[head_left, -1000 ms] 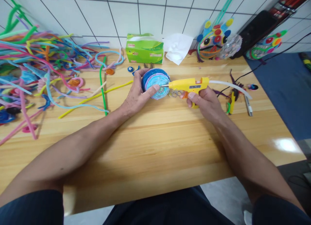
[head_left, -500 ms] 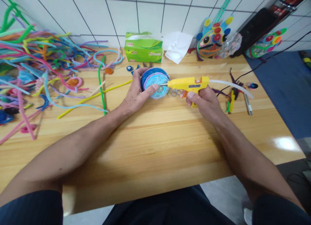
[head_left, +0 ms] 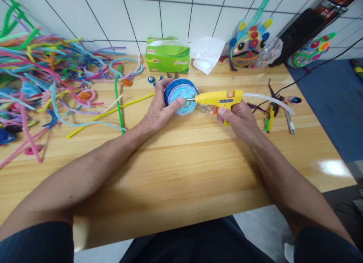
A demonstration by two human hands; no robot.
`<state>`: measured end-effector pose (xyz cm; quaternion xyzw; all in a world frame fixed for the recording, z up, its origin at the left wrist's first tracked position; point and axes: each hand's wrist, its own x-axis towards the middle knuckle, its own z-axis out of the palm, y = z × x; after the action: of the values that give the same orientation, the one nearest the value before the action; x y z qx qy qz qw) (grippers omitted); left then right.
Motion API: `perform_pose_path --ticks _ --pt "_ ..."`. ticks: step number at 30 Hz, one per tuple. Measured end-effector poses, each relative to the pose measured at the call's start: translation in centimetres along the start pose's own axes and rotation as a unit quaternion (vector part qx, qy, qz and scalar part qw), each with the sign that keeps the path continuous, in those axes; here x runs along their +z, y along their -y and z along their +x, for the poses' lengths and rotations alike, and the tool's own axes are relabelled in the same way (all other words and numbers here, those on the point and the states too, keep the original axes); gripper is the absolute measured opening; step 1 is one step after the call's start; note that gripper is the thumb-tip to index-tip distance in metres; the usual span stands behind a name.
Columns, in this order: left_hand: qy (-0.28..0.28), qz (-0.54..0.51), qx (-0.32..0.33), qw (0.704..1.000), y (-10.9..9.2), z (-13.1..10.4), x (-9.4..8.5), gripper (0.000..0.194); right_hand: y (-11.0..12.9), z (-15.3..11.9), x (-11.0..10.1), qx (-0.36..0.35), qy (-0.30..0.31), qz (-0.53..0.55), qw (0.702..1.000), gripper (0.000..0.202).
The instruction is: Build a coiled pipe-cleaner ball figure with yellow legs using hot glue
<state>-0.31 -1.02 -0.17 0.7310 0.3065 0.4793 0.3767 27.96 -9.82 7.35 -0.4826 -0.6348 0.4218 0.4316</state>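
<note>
A round coiled piece (head_left: 181, 92) in light blue, lilac and dark blue is held by my left hand (head_left: 161, 109), its thumb on the front face and the other fingers around the back. My right hand (head_left: 241, 117) is wrapped round the handle of a yellow glue gun (head_left: 217, 98). The gun's metal nozzle points left, at the middle of the coiled face near my left thumb. From its rear end trails a whitish glue stick (head_left: 269, 99). Scissors (head_left: 203, 108) lie just below the gun's barrel, partly hidden.
Many coloured pipe cleaners (head_left: 51, 62) spread over the left of the table (head_left: 176, 161). Along the wall stand a green tissue box (head_left: 167, 56), a white tissue (head_left: 208, 55) and a decorated figure (head_left: 251, 47). A pen (head_left: 290, 122) and a black cable lie right.
</note>
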Motion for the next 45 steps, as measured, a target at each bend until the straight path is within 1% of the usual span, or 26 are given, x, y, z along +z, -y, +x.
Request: perform_pose_path --ticks 7,15,19,24,30,34,45 --pt "-0.008 0.001 -0.003 1.0 -0.17 0.02 0.07 0.079 0.01 0.01 0.47 0.0 -0.011 0.011 1.0 0.058" --pt "-0.02 0.015 -0.003 1.0 -0.05 -0.05 0.16 0.081 -0.08 -0.08 0.66 -0.007 -0.016 0.02 1.0 0.056" --pt "-0.015 0.013 -0.006 1.0 -0.12 -0.06 0.11 0.08 -0.07 -0.15 0.71 -0.009 -0.01 0.023 1.0 0.053" --pt "-0.015 0.013 -0.005 1.0 -0.2 -0.06 0.11 0.08 -0.22 -0.13 0.76 0.01 -0.01 0.02 1.0 0.055" --pt "-0.01 0.003 -0.004 1.0 -0.09 -0.03 0.08 0.08 -0.44 0.01 0.48 0.013 -0.003 0.035 0.999 0.052" --pt "-0.01 0.001 -0.003 1.0 -0.03 0.01 0.08 0.079 -0.25 0.03 0.33 0.024 -0.007 0.029 0.999 0.054" --pt "-0.018 0.009 -0.007 1.0 0.05 0.11 0.1 0.079 -0.44 -0.02 0.45 0.018 -0.012 0.038 0.999 0.052"
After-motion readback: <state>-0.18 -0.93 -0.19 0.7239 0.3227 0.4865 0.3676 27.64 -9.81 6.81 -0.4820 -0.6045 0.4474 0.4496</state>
